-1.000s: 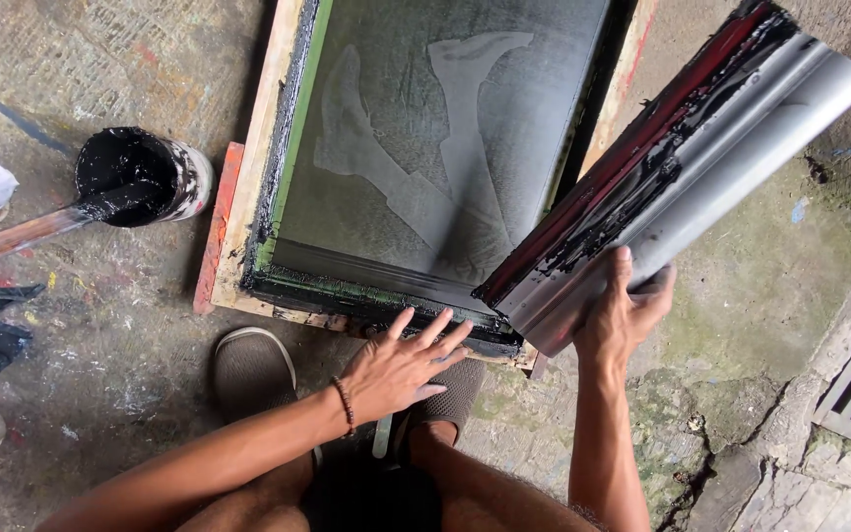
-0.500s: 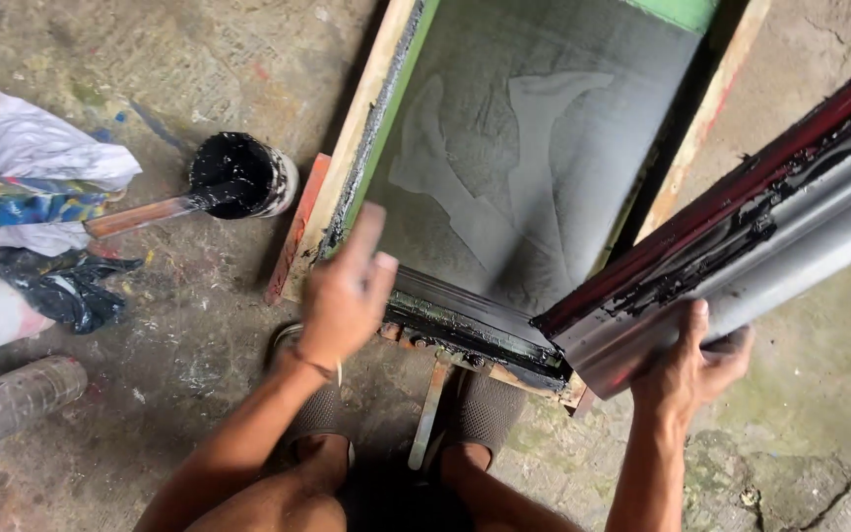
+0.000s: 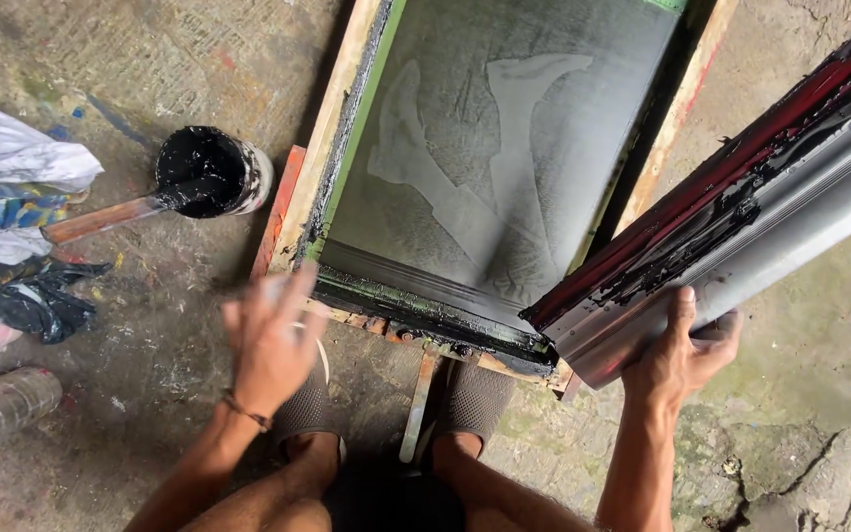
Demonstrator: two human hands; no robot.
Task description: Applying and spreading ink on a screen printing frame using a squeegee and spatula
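Note:
A wooden-framed printing screen (image 3: 342, 148) lies on the concrete floor, its mesh coated dark grey with a paler figure shape in the middle and wet black ink pooled along its near edge. My right hand (image 3: 680, 357) grips the near end of a long metal squeegee trough (image 3: 741, 232), smeared with black and red ink and raised over the screen's right side. My left hand (image 3: 270, 340) is blurred, fingers spread, hovering off the screen's near-left corner and holding nothing. My feet in grey shoes sit just below the frame.
A tub of black ink (image 3: 207, 172) with a wooden stir stick (image 3: 100, 220) stands left of the screen. White and coloured cloth (image 3: 12, 163), a black rag (image 3: 22, 296) and a bottle (image 3: 2, 409) lie at the far left. A drain grate shows at bottom right.
My left hand has come off the screen's near edge and moved left and down, now open in the air. The view shifted a little; my right hand still holds the trough.

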